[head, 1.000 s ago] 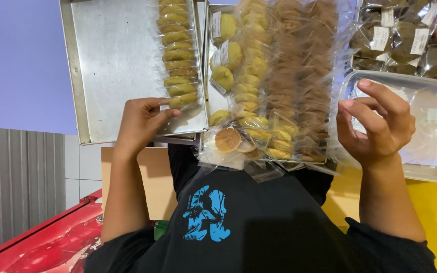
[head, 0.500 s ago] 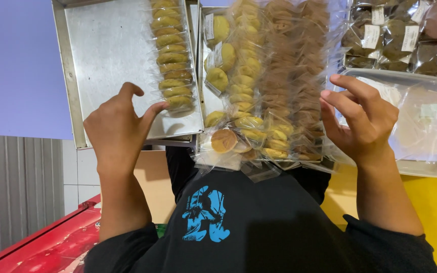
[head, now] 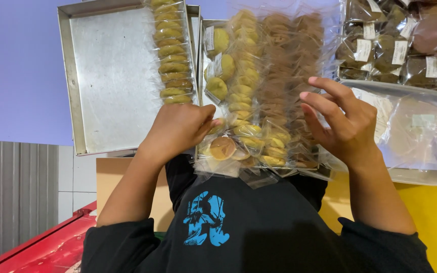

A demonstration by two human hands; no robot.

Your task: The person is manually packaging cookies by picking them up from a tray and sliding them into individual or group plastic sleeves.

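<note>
left hand [head: 178,129] curled, fingertips gripping the near edge of the clear-wrapped cookie packs [head: 259,96]. right hand [head: 347,121] open, fingers spread, just right of the packs, contact unclear. left of the left hand, metal tray [head: 110,81] holds one cookie row [head: 170,50]. beyond the right hand, plastic tub [head: 421,131] holds wrapped pastries.
</note>
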